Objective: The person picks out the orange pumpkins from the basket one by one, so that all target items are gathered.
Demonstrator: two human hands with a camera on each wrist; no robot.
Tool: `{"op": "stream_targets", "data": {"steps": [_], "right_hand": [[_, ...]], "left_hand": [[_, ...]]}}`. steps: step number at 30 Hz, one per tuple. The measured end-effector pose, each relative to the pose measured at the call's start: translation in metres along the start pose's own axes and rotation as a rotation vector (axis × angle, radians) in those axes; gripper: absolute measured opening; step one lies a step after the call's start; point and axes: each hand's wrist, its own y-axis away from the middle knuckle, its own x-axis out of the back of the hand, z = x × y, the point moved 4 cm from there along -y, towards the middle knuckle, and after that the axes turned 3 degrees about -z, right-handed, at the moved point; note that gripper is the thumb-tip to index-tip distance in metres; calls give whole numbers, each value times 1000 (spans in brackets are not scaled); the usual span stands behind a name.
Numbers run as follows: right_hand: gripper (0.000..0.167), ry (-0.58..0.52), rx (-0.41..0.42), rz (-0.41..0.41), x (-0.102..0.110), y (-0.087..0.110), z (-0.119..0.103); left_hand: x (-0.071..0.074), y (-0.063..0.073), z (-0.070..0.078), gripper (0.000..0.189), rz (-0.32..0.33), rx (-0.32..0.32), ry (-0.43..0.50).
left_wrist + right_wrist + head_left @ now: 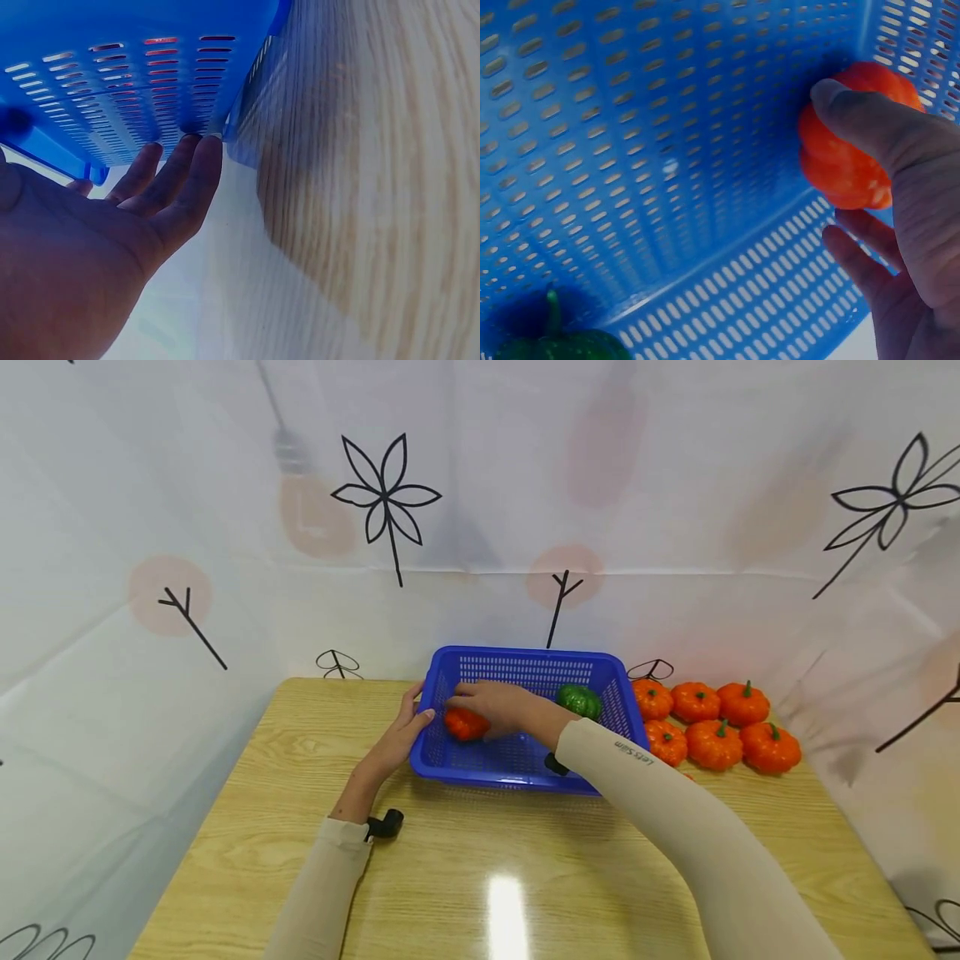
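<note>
The right hand (498, 703) reaches into a blue plastic basket (510, 777) and grips an orange-red ribbed pumpkin (465, 725) near the left end. In the right wrist view, the thumb lies over the pumpkin (847, 165), with other fingers below it. The left hand (401, 739) holds the basket's left side, its thumb at the rim. Its fingers (184, 180) press the slotted outer wall in the left wrist view. A green pumpkin (578, 702) with an upright stem (553, 311) sits toward the basket's right end.
Several orange pumpkins (714, 745) stand in two rows on the wooden table (435, 868), just right of the basket. Behind the table hangs a pale cloth (480, 527) with plant drawings. The right forearm (660, 810) crosses over the basket's front right corner.
</note>
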Motion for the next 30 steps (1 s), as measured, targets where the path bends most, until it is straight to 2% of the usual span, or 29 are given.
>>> {"op": "stream_targets", "data": {"steps": [16,24,30], "right_hand": [[86,-5,-30,56,-8,1,13],[93,-117,-48,68,1,12,17],[94,-191,-21,126,8,26,19]], "left_hand": [[0,0,0,65,11,15,-19],[0,0,1,65,13,26,-25],[0,0,0,64,12,24,-22]]}}
